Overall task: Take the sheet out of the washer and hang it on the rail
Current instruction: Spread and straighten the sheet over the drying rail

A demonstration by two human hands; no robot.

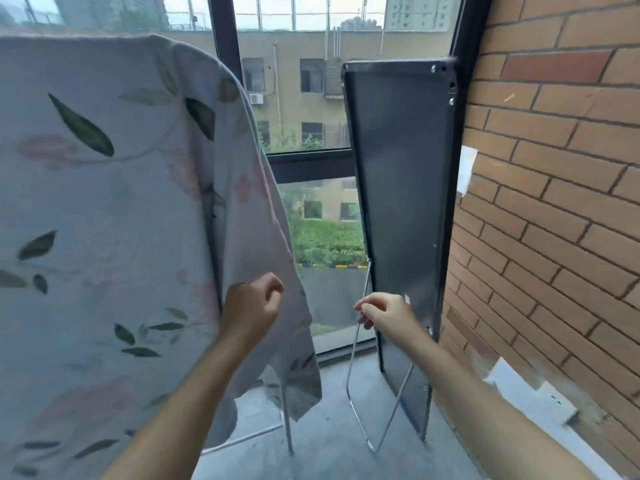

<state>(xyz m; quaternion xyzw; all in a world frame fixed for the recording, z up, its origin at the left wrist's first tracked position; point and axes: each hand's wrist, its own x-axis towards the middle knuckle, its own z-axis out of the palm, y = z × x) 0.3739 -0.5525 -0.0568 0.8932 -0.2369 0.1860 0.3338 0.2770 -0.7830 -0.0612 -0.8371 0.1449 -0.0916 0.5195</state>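
**Already draped: the sheet hangs at left, both hands low by its free edge**

The brick wall [554,174] closes the right side, and the tall window [304,98] with its dark frame closes the far side. The flower-and-leaf sheet [104,209] fills the left of the view. It is folded over a high support that the cloth itself hides. Its right edge falls in a slant to a loose corner just above the grey floor [329,431].

A dark flat panel [398,188] stands upright against the wall's near edge, and a thin wire stand [356,344] is propped in front of it. Between the sheet's slanting edge and this panel lies the only open room. It is a wedge, wide at the top against the glass and narrow at floor level, where a slim metal leg [288,424] under the sheet and the wire stand's foot come near each other.

The left hand [251,306] is raised in front of the sheet's right edge with its fingers curled into a loose fist. The cloth passes behind and beside the knuckles, and I cannot tell whether any of it is caught inside.

The right hand [384,311] is apart from the sheet, across the gap and in front of the panel. Its fingertips are drawn together close to the wire stand's upper rod. Whether they pinch the rod cannot be told.
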